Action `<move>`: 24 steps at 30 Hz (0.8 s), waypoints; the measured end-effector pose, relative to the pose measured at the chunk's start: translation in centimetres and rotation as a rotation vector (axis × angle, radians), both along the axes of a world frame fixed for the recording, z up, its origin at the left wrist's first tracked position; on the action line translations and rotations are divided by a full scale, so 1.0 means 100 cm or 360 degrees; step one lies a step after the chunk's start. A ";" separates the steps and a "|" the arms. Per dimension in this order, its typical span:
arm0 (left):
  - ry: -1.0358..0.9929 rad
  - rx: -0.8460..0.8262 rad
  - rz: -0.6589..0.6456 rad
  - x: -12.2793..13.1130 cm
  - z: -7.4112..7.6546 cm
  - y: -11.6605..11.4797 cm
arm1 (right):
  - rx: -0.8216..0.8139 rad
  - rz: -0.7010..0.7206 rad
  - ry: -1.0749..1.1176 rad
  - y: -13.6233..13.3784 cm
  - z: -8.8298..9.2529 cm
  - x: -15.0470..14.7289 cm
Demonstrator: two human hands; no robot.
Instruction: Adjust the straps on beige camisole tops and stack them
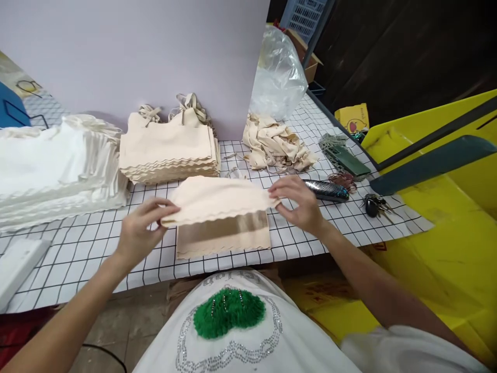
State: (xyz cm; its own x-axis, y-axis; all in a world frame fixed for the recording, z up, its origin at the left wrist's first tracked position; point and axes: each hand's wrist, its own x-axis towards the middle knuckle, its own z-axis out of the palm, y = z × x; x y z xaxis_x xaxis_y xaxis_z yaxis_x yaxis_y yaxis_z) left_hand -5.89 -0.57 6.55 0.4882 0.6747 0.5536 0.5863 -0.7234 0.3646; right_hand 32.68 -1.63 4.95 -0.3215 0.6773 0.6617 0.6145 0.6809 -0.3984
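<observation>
Between my two hands a beige fabric piece [219, 199] with a scalloped edge is stretched out, lifted above the table. My left hand [145, 225] pinches its left corner, and my right hand [298, 204] pinches its right end. Below it, another flat beige fabric piece [223, 239] lies on the checked tablecloth near the front edge, partly covered by the raised one. Behind my hands sits a stack of beige garment pieces [166, 142] with wavy edges and straps on top.
A tall stack of white garments [50, 166] stands at the left, a white box-like object [23, 264] in front of it. Beige fabric scraps [275, 142] are heaped at back right. A green phone [345, 155], dark patterned case [326, 190] and keys [376, 205] lie right. Yellow bins [454, 217] stand beyond.
</observation>
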 end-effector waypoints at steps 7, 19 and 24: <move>0.0178 0.0006 -0.0192 -0.006 -0.074 -0.044 | -0.0171 0.0027 -0.0287 -0.061 -0.059 -0.001; 0.0233 -0.0191 -0.0190 -0.008 -0.063 -0.045 | -0.0302 -0.0200 -0.0371 -0.055 -0.062 -0.017; 0.0208 -0.0250 -0.0081 0.000 -0.066 -0.045 | -0.0524 -0.0653 -0.0397 -0.030 -0.066 -0.029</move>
